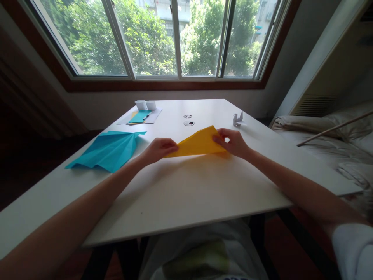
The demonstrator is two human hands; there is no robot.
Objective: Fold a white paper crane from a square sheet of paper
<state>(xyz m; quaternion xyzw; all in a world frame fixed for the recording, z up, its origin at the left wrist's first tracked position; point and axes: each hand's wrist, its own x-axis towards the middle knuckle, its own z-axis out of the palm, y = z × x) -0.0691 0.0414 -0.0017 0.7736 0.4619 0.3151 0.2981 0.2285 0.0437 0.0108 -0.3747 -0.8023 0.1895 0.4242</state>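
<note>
Head view showed both hands on one yellow sheet (199,143), folded to a triangle and lying at the table's (186,194) centre. Left hand (159,149) pinched the sheet's 9 o'clock tip between thumb and fingers, closed tight on the paper; right hand (233,142) pinched the edge at 3 o'clock, thumb on top, likewise closed on it. The sheet's far side rose off the surface toward 12 o'clock while its near edge lay touching the table. Judged from this pose, a fold was being set: edges lined up and not yet pressed flat. The next move would call for keeping the corners matched while a finger ran along the crease, since thin paper slips easily. Counted: one yellow sheet; one blue folded sheet (109,151) at 9 o'clock, well apart from the left hand; two white cups (145,105) at 11 o'clock, just beyond a small stack of papers (141,116) with one pen (145,116) on it; one white paper crane (237,119) at 1 o'clock; two round marks (189,123) at 12 o'clock, too small to identify.
</note>
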